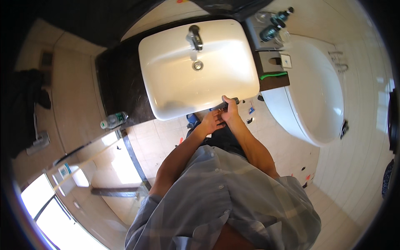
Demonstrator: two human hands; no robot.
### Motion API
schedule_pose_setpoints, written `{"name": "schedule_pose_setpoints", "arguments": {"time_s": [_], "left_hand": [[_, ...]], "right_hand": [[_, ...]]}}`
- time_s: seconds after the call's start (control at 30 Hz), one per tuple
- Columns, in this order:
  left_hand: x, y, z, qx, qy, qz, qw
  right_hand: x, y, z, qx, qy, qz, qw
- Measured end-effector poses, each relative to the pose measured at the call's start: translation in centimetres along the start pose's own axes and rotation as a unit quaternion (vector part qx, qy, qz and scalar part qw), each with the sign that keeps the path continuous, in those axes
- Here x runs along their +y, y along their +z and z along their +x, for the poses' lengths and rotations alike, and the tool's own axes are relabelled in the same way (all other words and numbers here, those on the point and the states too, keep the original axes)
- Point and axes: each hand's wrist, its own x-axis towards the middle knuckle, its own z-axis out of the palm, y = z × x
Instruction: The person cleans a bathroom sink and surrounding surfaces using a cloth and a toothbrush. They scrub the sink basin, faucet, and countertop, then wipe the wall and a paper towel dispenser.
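Note:
My right hand [230, 111] is closed round a dark grey, slim object [234, 101] just beyond the front edge of the white rectangular sink [162, 66]. My left hand [211, 121] is just below and left of it, fingers curled at the object's lower end; what exactly they grip is too small to make out. The sink has a metal faucet [196, 39] and a round drain [197, 65]. A green, slim item [273, 75] lies on the dark counter [121, 79] to the sink's right.
A clear bottle [114, 120] lies at the counter's left front. Dark teal bottles [271, 32] are at back right, beside a white bathtub [321, 87]. Small dark, red and blue items [251, 110] are scattered on the tiled floor [141, 146]. A bright doorway or window [50, 216] is at lower left.

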Motion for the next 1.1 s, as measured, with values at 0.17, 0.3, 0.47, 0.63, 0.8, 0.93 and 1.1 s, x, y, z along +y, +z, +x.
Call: {"name": "schedule_pose_setpoints", "arguments": {"time_s": [0.17,0.3,0.47,0.63,0.8,0.93,1.1], "left_hand": [[-1.1,0.0,2.5,0.064,0.059,-0.193,0.977],[-1.9,0.3,3.4,0.023,0.141,-0.249,0.958],[-1.9,0.3,3.8,0.075,0.194,-0.417,0.885],[-2.5,-2.5,4.9,0.123,0.294,-0.520,0.793],[-1.0,-2.6,0.5,0.184,0.353,-0.496,0.772],[-1.3,-4.8,3.1,0.254,0.420,-0.487,0.722],[0.6,-1.2,1.7,0.199,0.392,-0.576,0.689]], "right_hand": [[-0.4,-2.0,1.1,0.024,0.063,-0.184,0.981],[-2.9,-3.4,1.0,-0.079,0.142,-0.238,0.958],[-3.2,-0.9,-0.7,-0.097,0.247,-0.265,0.927],[-0.5,1.3,-0.9,-0.138,0.325,-0.324,0.878],[1.5,2.8,-0.4,-0.206,0.382,-0.437,0.788],[2.4,5.0,-1.3,-0.232,0.382,-0.518,0.729],[0.3,7.9,-3.2,-0.394,0.170,-0.669,0.606]]}}
